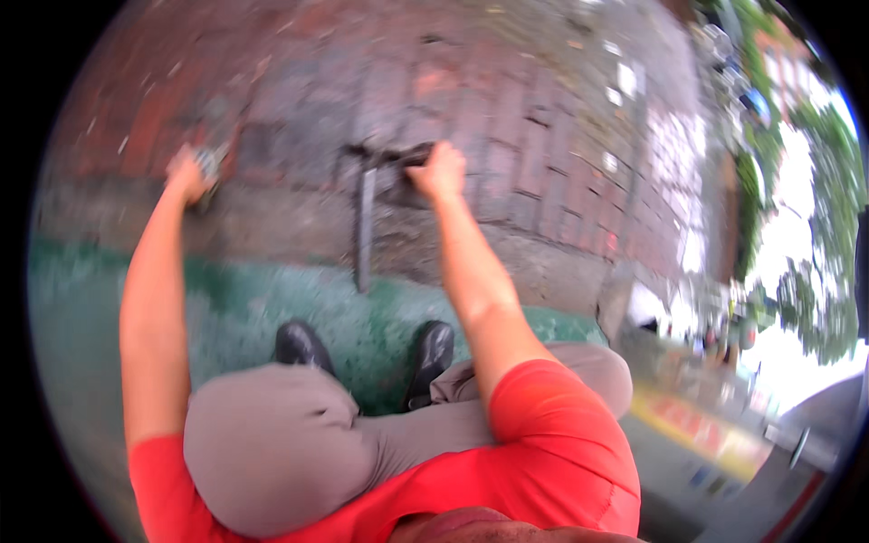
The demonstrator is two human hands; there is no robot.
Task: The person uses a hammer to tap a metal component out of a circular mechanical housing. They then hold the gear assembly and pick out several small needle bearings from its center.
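My left hand is closed around a small greyish-green object, too blurred to name, at the edge of the bricks. My right hand grips the right end of a dark, elongated piece held low over the brick paving. From that piece's left part a straight grey metal bar runs toward me, its near end over the green-painted strip. Whether the bar and the dark piece are joined or only touch, I cannot tell.
Wet reddish brick paving stretches ahead, bordered by a dirty concrete edge. My dark boots stand on the green-painted strip, knees bent. A grey vehicle-like shape, plants and blurred street objects lie to the right.
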